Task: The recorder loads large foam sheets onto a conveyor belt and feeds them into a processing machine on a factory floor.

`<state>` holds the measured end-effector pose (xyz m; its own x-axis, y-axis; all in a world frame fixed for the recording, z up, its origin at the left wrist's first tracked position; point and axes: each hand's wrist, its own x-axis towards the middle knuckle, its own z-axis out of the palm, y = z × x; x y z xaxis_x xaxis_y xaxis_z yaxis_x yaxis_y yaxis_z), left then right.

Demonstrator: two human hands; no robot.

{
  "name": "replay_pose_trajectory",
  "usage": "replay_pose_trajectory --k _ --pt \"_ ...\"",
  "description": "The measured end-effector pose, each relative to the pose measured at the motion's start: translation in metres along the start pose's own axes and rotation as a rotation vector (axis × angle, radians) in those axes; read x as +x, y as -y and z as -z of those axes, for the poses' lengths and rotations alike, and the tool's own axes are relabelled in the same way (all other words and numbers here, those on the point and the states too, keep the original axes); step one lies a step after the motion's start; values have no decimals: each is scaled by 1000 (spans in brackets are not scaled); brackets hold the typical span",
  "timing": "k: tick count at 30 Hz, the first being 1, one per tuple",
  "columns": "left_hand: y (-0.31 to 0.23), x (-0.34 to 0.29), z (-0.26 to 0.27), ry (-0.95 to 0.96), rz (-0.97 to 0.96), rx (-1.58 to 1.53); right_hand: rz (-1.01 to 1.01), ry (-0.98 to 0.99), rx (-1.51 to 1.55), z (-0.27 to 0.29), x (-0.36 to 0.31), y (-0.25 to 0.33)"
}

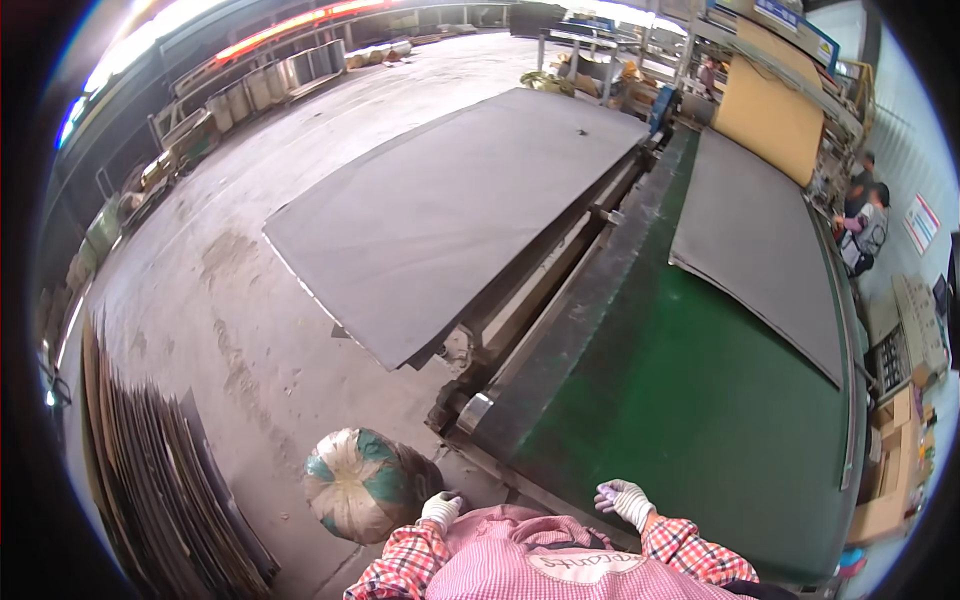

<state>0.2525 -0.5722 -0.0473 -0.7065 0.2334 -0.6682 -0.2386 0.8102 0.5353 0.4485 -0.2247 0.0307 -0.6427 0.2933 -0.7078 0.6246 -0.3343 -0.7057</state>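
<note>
My left hand [441, 508], in a pale knitted glove, is low beside a round wrapped bundle [352, 480] in beige and green; its fingers are mostly hidden, and I cannot tell whether it touches the bundle. Over the near edge of the green conveyor belt [640, 400], my right hand [627, 502] is in a similar glove with purplish fingertips. Its fingers are loosely bent and apart, with nothing visible in them. Farther up the belt lies a large grey sheet [760, 245], its near edge slanting. Another wide grey sheet [460, 210] lies left of the belt, on top of others.
Upright thin boards [170, 490] are packed at the lower left. A tan sheet [770, 120] hangs from the machine at the belt's far end. Two people [868, 225] are by the right wall. A cardboard box [890, 470] sits right of the belt.
</note>
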Motion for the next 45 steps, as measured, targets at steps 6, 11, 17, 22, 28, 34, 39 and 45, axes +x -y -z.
replay_pose_trajectory --k 6,11,17,22,28,34,39,45 --pt "39 1 74 -328 127 196 134 -76 -34 -48 25 24" --pt "131 60 138 -366 125 352 567 -503 -611 -79 69 42" --pt "153 109 164 -446 41 446 443 -670 -1213 -129 66 103" --pt "127 152 189 -411 12 405 398 -577 -1369 -141 86 104" --pt "114 170 191 -359 8 376 277 -540 -1469 -144 93 94" --pt "98 176 200 -284 2 338 277 -481 -1396 -135 90 100" --pt "82 179 213 -198 -32 299 235 -602 -1335 -149 104 114" --pt "89 184 250 -69 -86 281 463 -637 -1022 -199 143 150"
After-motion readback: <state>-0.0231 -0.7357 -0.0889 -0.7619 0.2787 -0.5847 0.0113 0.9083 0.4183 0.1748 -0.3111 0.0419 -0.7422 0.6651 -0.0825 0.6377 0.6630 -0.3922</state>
